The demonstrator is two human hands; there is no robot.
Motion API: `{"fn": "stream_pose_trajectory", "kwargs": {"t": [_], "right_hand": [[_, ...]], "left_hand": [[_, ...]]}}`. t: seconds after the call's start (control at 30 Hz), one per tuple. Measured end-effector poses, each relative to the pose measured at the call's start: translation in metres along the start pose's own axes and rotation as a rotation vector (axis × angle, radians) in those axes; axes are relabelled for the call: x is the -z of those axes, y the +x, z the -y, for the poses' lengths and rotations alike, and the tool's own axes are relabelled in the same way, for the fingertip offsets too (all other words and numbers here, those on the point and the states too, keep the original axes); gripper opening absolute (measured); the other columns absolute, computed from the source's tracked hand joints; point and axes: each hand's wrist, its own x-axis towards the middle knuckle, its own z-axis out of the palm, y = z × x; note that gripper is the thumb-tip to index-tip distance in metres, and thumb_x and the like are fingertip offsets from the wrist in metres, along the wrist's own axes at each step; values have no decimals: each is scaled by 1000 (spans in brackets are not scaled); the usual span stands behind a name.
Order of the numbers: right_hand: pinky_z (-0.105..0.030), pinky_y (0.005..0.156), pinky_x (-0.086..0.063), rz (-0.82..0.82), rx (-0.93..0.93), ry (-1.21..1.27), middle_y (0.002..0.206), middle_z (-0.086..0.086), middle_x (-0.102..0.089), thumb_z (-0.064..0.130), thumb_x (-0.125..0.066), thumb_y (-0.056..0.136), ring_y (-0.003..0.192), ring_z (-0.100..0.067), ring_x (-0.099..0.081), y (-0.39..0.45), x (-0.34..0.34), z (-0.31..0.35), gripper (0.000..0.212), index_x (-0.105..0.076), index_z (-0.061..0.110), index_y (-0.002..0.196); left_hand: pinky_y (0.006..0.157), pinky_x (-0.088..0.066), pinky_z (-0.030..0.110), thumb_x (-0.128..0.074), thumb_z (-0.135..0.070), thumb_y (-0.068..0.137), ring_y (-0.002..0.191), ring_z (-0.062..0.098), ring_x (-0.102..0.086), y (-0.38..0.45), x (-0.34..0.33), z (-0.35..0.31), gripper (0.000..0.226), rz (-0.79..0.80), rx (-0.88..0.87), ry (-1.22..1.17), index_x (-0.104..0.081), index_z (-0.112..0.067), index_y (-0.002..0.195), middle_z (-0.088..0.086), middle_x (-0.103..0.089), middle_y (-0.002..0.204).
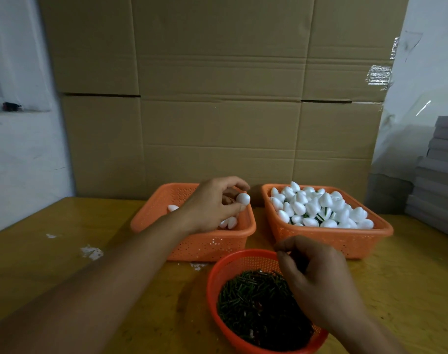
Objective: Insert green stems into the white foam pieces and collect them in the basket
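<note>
Over left basket (pixel 192 241): foam piece (pixel 243 198) was pinched by left hand (pixel 212 205) | over stem bowl (pixel 217 274): right hand (pixel 317 282) fingertips were pinched together, contents untellable | right basket (pixel 330 238) was heaped with pieces.

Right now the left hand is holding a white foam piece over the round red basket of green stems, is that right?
Not quite. In the head view, the left hand holds the white foam piece over the left orange basket, not the round red basket.
</note>
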Motion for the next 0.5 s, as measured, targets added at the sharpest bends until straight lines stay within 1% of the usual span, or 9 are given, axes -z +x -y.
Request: {"fn": "stream_pose_trajectory", "kwargs": {"t": [0.03,0.1,0.13,0.23,0.27,0.37,0.43,0.5], "right_hand": [[-18,40,-35,8,-2,4,55,12,-63,17,-68,89,39,-5,-50,0,0,0,13,-72,28,86],[-18,40,-35,17,-3,7,54,13,-63,17,-67,90,39,-5,-49,-1,0,1,13,-72,28,87],[-18,40,-35,18,-2,4,54,13,-63,18,-67,90,39,-5,-50,-1,0,1,12,-72,29,87],[-17,42,-35,26,-2,-9,56,14,-64,19,-67,90,41,-5,-52,0,0,1,12,-73,29,89],[-16,43,-36,20,-1,-16,56,15,-64,19,-68,89,43,-4,-54,0,1,1,11,-74,28,89],[-14,47,-37,2,4,-32,56,18,-63,17,-69,87,46,-3,-56,0,1,1,11,-75,27,88],[-16,44,-37,9,7,-29,57,16,-65,17,-70,87,44,-5,-55,-1,0,2,12,-75,27,89],[-17,43,-38,15,14,-30,59,13,-66,18,-70,88,43,-6,-55,-1,1,2,11,-74,28,89]], "left_hand": [[84,-59,35,-73,-16,89,91,11,-72,-5,-1,-5,29,-18,-13,-33,-67,-27,115,-7,-72,104],[84,-59,40,-71,-12,91,90,22,-73,-18,-3,-13,27,-42,-31,-121,-68,-24,114,-3,-74,103],[83,-60,40,-70,-9,91,90,24,-73,-24,-5,-17,27,-46,-37,-169,-68,-23,114,-2,-74,103],[91,-58,37,-69,-1,91,98,15,-72,-45,-11,-26,30,-67,-57,-286,-69,-21,114,-2,-74,103],[91,-57,36,-69,0,90,100,14,-71,-52,-13,-28,30,-73,-62,-310,-69,-20,113,-2,-74,104],[88,-58,35,-68,-2,92,102,14,-69,-68,-19,-32,31,-72,-57,-369,-70,-20,116,-1,-73,110],[91,-58,36,-66,1,93,106,16,-68,-77,-23,-33,31,-60,-46,-405,-69,-17,117,2,-72,114],[90,-57,33,-64,3,93,106,17,-69,-85,-25,-33,31,-47,-43,-444,-68,-16,118,4,-73,112]]}}
